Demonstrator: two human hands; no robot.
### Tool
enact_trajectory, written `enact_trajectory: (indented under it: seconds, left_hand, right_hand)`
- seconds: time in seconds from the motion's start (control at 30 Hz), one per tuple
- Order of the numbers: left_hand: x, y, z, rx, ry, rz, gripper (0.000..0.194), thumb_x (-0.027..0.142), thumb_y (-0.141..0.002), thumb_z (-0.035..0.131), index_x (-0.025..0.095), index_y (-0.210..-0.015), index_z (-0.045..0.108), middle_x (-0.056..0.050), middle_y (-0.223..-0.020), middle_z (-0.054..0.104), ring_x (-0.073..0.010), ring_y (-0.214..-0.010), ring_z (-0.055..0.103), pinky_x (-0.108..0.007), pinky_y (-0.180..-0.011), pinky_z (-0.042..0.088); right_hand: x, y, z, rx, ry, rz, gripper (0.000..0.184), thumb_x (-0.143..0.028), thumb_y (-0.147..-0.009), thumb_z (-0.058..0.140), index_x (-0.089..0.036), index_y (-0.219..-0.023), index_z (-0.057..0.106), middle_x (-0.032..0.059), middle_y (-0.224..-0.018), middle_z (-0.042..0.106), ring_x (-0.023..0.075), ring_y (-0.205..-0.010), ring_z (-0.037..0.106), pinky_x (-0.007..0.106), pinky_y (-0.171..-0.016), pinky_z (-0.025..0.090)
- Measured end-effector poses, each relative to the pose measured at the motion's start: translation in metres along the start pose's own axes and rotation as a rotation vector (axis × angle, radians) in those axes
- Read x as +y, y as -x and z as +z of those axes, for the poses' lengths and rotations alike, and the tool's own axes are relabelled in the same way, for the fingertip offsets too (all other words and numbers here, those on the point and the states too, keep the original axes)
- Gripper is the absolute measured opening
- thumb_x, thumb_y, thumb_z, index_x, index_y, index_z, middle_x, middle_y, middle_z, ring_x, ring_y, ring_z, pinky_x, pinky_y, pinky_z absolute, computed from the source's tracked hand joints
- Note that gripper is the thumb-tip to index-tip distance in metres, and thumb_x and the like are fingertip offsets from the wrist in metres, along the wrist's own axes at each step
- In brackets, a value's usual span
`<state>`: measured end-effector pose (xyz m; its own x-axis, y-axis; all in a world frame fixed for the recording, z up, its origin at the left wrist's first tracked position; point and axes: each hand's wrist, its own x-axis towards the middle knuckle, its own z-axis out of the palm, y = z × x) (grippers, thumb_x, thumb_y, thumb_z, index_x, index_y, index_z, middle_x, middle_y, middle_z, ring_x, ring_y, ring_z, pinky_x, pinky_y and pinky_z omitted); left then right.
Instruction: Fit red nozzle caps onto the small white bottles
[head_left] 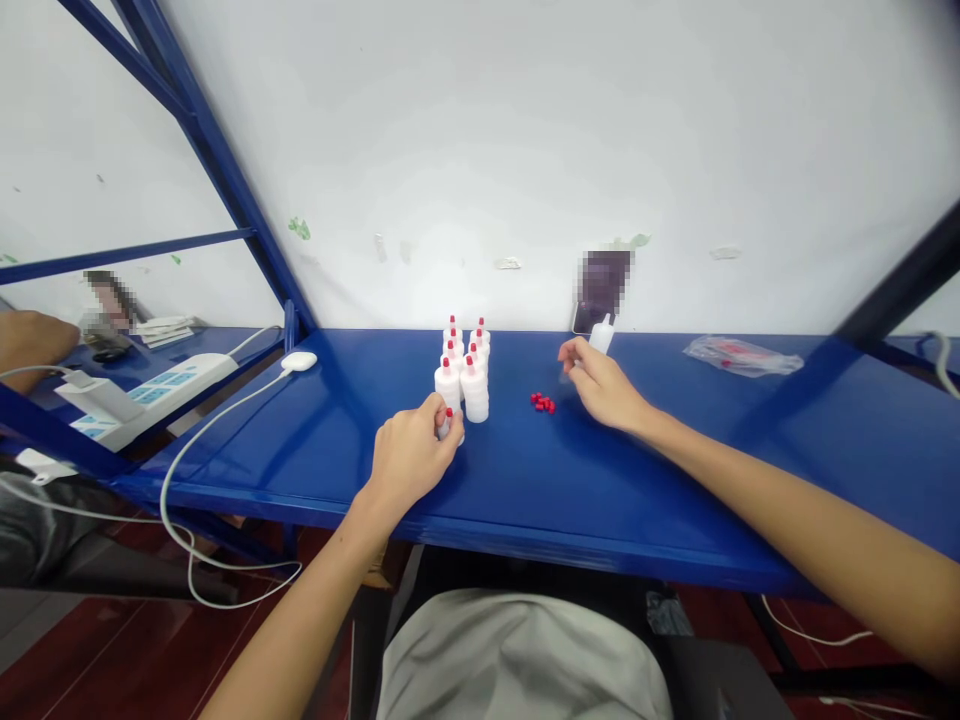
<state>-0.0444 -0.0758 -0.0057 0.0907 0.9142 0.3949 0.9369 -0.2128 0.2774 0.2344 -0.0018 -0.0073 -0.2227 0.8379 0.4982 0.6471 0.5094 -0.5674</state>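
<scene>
My left hand [411, 456] is closed round a small white bottle with a red cap [448, 424] at the front of a cluster of several capped white bottles [466, 368] on the blue table [525, 480]. My right hand [600, 385] rests on the table further right, fingers curled round a white bottle [602, 333] with no red cap showing. A small heap of loose red caps [543, 403] lies between my hands, just left of the right hand.
A clear plastic bag with red pieces [739, 355] lies at the back right. A phone [602, 290] leans on the white wall. At left are a white power strip [146, 392], a white cable [217, 420], blue frame bars and another person's hand [30, 340].
</scene>
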Motion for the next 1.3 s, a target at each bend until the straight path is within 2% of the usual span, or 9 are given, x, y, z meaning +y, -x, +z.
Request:
enact_trajectory:
  seconds: [0.17, 0.27, 0.4, 0.6, 0.8, 0.97, 1.1, 1.2, 1.3]
  left_hand:
    - [-0.001, -0.001, 0.002, 0.042, 0.022, -0.024, 0.036, 0.048, -0.093, 0.049, 0.022, -0.072, 0.036, 0.004, -0.057, 0.049, -0.0144, -0.049, 0.044, -0.026, -0.053, 0.018]
    - [0.0, 0.0, 0.002, 0.11, 0.113, -0.008, 0.039, 0.049, -0.093, 0.049, 0.022, -0.071, 0.033, 0.005, -0.053, 0.044, -0.0122, -0.046, 0.038, -0.026, -0.053, 0.019]
    - [0.003, 0.004, 0.001, 0.172, 0.271, 0.152, 0.036, 0.038, -0.094, 0.048, 0.021, -0.067, 0.031, 0.007, -0.051, 0.035, -0.0093, -0.045, 0.032, -0.025, -0.053, 0.022]
    - [0.01, 0.011, -0.002, -0.101, 0.293, 0.544, 0.031, 0.029, -0.094, 0.048, 0.019, -0.065, 0.042, 0.006, -0.055, 0.044, -0.0082, -0.048, 0.037, -0.023, -0.053, 0.028]
    - [0.011, 0.013, -0.002, -0.152, 0.247, 0.58, 0.029, 0.03, -0.093, 0.051, 0.019, -0.067, 0.046, 0.006, -0.055, 0.045, -0.009, -0.049, 0.04, -0.023, -0.054, 0.029]
    - [0.01, 0.013, -0.003, -0.158, 0.244, 0.582, 0.028, 0.031, -0.092, 0.053, 0.019, -0.067, 0.048, 0.006, -0.054, 0.047, -0.009, -0.049, 0.042, -0.023, -0.053, 0.03]
    - [0.011, 0.013, -0.002, -0.143, 0.253, 0.577, 0.02, 0.029, -0.093, 0.053, 0.018, -0.077, 0.055, 0.006, -0.055, 0.049, -0.0086, -0.048, 0.044, -0.022, -0.053, 0.031]
    - [0.014, 0.015, 0.002, -0.036, 0.294, 0.539, 0.014, 0.029, -0.094, 0.055, 0.019, -0.101, 0.061, 0.007, -0.06, 0.055, -0.0078, -0.05, 0.047, -0.02, -0.052, 0.035]
    - [0.018, 0.017, 0.008, 0.134, 0.325, 0.568, 0.024, 0.033, -0.095, 0.057, 0.021, -0.115, 0.061, 0.003, -0.073, 0.064, -0.007, -0.055, 0.053, -0.018, -0.056, 0.041]
  right_hand:
    - [0.018, -0.006, 0.006, -0.038, -0.095, 0.129, 0.018, -0.023, -0.076, 0.048, -0.02, -0.092, 0.057, 0.0052, -0.09, 0.064, 0.0196, -0.079, 0.058, 0.032, -0.074, 0.044]
    - [0.018, -0.006, 0.006, -0.077, -0.096, 0.205, 0.016, -0.025, -0.077, 0.048, -0.019, -0.086, 0.06, 0.0029, -0.078, 0.065, 0.0178, -0.07, 0.057, 0.031, -0.07, 0.043]
    - [0.004, -0.001, 0.003, -0.083, -0.027, 0.18, 0.017, -0.024, -0.076, 0.045, -0.018, -0.076, 0.061, 0.0004, -0.063, 0.059, 0.0162, -0.059, 0.053, 0.029, -0.061, 0.04]
    - [-0.026, 0.009, -0.002, -0.232, 0.198, -0.073, 0.019, -0.027, -0.081, 0.053, -0.019, -0.086, 0.069, -0.0001, -0.064, 0.063, 0.0142, -0.055, 0.053, 0.027, -0.06, 0.039]
    - [-0.032, 0.013, 0.0, -0.384, 0.516, -0.127, 0.026, -0.028, -0.087, 0.054, -0.024, -0.104, 0.073, 0.0056, -0.079, 0.074, 0.0216, -0.067, 0.065, 0.03, -0.062, 0.039]
    - [-0.027, 0.012, 0.003, -0.397, 0.545, -0.119, 0.024, -0.028, -0.087, 0.055, -0.024, -0.102, 0.073, 0.0068, -0.083, 0.075, 0.0225, -0.07, 0.066, 0.03, -0.062, 0.039]
    - [-0.038, 0.013, 0.001, -0.391, 0.354, -0.076, 0.019, -0.028, -0.085, 0.057, -0.021, -0.093, 0.074, 0.0044, -0.077, 0.072, 0.0189, -0.067, 0.063, 0.03, -0.063, 0.041]
    - [-0.056, 0.018, -0.001, -0.401, -0.043, 0.021, 0.021, -0.035, -0.085, 0.061, -0.019, -0.087, 0.073, -0.0008, -0.063, 0.061, 0.0129, -0.054, 0.054, 0.027, -0.057, 0.042]
    - [-0.069, 0.023, 0.001, -0.54, -0.48, 0.166, 0.029, -0.043, -0.083, 0.065, -0.016, -0.091, 0.07, -0.0056, -0.049, 0.051, 0.0097, -0.042, 0.044, 0.025, -0.046, 0.038]
